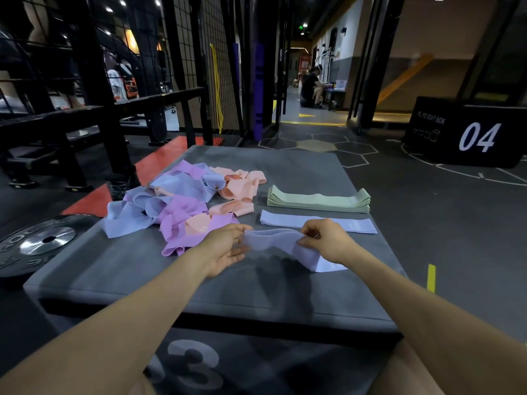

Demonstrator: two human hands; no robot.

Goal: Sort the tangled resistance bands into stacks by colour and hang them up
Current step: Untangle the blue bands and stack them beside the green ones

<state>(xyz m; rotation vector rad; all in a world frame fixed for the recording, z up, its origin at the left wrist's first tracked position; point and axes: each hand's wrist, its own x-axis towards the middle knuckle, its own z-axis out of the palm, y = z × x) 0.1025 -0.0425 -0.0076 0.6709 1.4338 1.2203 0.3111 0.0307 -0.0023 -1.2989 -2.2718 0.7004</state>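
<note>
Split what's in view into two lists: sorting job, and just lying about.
Job: blue band held in left hand and right hand; tangled pile; green stack; blue stack.
Lying about: weight plate; black box; yellow band hanging on the mesh.

So there's a tangled heap of flat stretchy resistance bands on the left of the grey padded box top: lilac, pale blue and peach loops all knotted through each other. On the right, a neat stack of pale green bands lies flat, folded long and even. Just in front of it sits a thin flat stack of pale blue bands. Nearer still, one loose pale blue band is lifted off the surface, sagging in the middle, its right end drooping onto the box top.
</note>
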